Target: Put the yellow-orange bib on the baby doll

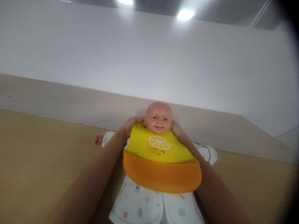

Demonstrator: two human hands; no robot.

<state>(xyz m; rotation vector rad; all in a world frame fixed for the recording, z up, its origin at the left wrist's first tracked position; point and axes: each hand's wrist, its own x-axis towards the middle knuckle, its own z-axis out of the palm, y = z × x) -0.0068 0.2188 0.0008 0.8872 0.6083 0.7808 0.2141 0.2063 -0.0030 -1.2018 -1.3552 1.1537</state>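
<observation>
Well out to the left of the left hand, a tan surface stretches away. Closer to that hand, past its forearm, a small fist pokes from the white sleeve of a doll. The left hand itself is at the neck edge of a yellow bib, beside the doll's head; its fingertips run out of sight behind the neck, so I cannot tell whether they clench the strap or only touch it. Between the two hands the doll faces the camera, the bib spread over its chest with a printed citrus slice. Below both hands are the bib's orange pocket and, lower, white patterned clothing. The right hand is on the neck's other side, partly hidden; its grip I cannot make out either. Outward to its right, beyond the arm, lies the other sleeve.
</observation>
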